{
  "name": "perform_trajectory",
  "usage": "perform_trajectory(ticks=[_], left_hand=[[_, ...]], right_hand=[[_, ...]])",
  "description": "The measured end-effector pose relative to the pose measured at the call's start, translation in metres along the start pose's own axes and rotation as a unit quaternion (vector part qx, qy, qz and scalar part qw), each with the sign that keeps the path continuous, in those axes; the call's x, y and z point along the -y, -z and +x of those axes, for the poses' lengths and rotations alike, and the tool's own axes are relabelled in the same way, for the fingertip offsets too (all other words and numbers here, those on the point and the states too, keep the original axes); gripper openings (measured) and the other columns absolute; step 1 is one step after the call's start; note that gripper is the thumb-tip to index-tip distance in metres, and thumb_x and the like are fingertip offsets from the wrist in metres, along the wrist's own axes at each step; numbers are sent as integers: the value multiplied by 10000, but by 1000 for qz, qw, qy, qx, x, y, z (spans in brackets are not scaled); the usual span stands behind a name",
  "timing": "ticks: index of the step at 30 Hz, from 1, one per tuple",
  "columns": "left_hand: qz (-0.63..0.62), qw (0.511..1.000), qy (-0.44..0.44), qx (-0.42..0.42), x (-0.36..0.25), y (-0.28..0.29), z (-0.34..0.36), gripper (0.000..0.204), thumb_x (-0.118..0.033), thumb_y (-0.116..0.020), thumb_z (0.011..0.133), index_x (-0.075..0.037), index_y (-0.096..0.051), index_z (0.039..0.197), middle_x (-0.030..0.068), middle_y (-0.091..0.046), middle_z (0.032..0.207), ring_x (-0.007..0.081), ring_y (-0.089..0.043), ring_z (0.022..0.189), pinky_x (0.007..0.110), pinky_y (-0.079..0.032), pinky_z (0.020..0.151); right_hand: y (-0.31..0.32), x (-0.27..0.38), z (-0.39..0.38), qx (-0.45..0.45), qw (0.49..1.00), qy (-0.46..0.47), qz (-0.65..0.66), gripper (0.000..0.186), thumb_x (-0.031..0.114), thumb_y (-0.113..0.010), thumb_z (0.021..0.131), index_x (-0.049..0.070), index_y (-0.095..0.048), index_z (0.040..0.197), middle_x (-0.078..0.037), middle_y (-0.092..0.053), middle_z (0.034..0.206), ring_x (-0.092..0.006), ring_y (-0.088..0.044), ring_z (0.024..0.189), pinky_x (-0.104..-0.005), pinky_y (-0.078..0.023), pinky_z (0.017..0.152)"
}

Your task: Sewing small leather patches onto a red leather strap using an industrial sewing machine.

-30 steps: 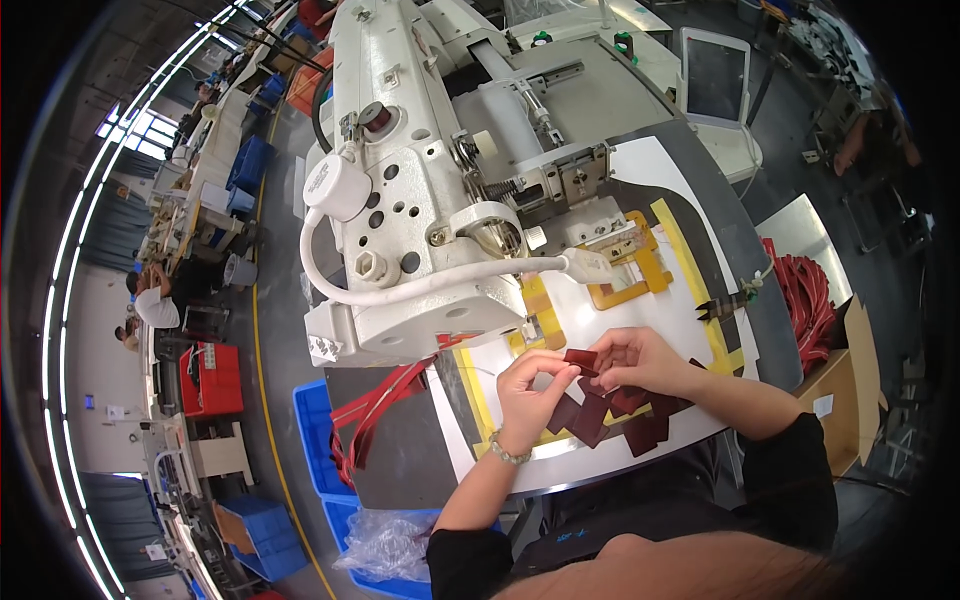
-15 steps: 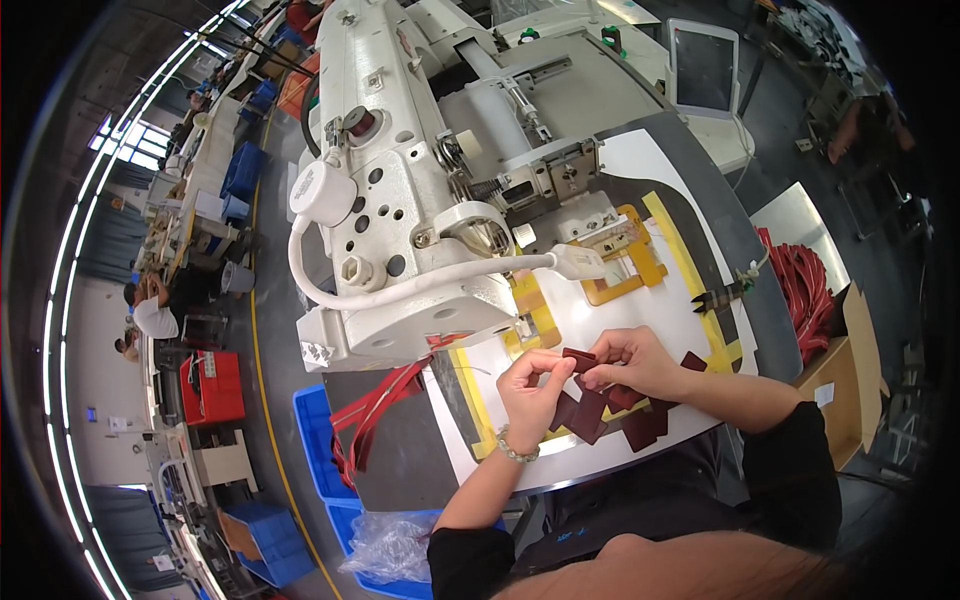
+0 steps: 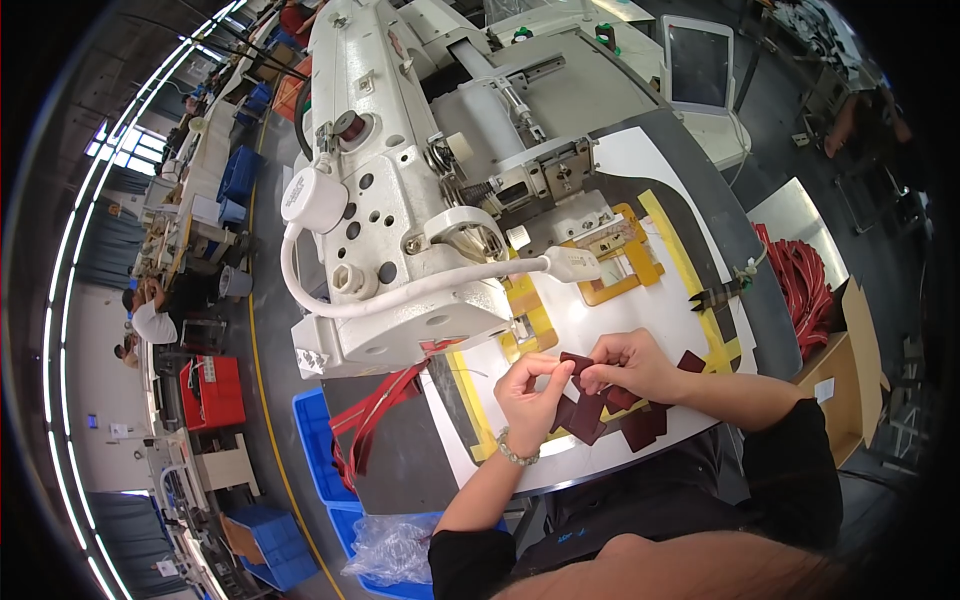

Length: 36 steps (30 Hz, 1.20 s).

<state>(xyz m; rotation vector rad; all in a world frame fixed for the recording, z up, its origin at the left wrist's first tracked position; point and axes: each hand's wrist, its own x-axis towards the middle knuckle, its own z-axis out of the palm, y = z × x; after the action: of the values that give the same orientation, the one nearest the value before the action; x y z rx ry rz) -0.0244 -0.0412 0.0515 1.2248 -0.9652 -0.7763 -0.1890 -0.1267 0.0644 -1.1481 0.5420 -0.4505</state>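
My left hand (image 3: 530,392) and my right hand (image 3: 636,366) are close together above the white worktop. Both pinch one small dark red piece (image 3: 574,361), which looks like a folded patch of fabric or leather. More dark red patches (image 3: 583,421) lie loosely beneath and around my hands, partly hidden by them. Beyond my hands stands a large white industrial sewing machine (image 3: 400,225). A yellow clamp frame (image 3: 630,278) sits by its work area, and another yellow plate (image 3: 532,315) shows under the machine head.
Red zipper-like strips (image 3: 370,420) hang at the left table edge above a blue bin (image 3: 318,440). At the right, a bundle of red strips (image 3: 800,285) lies beside a cardboard box (image 3: 850,380). Black-handled snips (image 3: 718,296) rest near the yellow tape (image 3: 685,265).
The view has shifted slightly. Both hands stay nearly in place, pinching the same dark red piece, with only small finger movement.
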Motion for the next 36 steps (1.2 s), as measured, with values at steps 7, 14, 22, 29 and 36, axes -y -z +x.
perform_trajectory(ticks=[7, 14, 22, 29, 36], left_hand=[[44, 999, -10, 25, -3, 2, 3, 104, -20, -711, 816, -5, -616, 854, 39, -640, 809, 86, -576, 738, 223, -461, 677], [211, 956, 73, 192, -20, 11, 14, 165, -162, -572, 932, 1, -575, 912, 104, -601, 778, 193, -578, 701, 296, -440, 636], [250, 952, 26, 172, -18, 7, 14, 140, -133, -590, 907, 2, -582, 872, 135, -594, 746, 268, -573, 663, 328, -437, 609], [255, 953, 21, 159, -15, 8, 13, 173, -137, -608, 897, 3, -562, 807, 121, -535, 668, 252, -512, 585, 335, -402, 559], [269, 950, 5, 160, -15, 7, 14, 188, -138, -616, 891, 6, -557, 784, 130, -525, 658, 265, -507, 582, 339, -399, 554]], right_hand=[[-1, 0, -1, -1, 1000, 19, -25, 123, 75, -642, 894, -30, -595, 849, -73, -666, 750, -82, -630, 684, -222, -526, 636], [1, -1, 1, 5, 1000, 8, -3, 125, 80, -616, 911, -33, -581, 870, -82, -669, 774, -93, -636, 702, -229, -533, 646], [2, -4, 4, 4, 1000, -21, 14, 128, 94, -612, 916, -27, -583, 882, -82, -670, 782, -99, -642, 715, -234, -539, 661], [1, -3, 5, 1, 999, -35, 11, 125, 95, -611, 917, -23, -588, 881, -76, -668, 782, -93, -637, 710, -231, -535, 660], [2, -4, 5, 1, 999, -36, 10, 126, 90, -613, 915, -26, -586, 873, -78, -668, 780, -96, -641, 708, -231, -539, 662]])
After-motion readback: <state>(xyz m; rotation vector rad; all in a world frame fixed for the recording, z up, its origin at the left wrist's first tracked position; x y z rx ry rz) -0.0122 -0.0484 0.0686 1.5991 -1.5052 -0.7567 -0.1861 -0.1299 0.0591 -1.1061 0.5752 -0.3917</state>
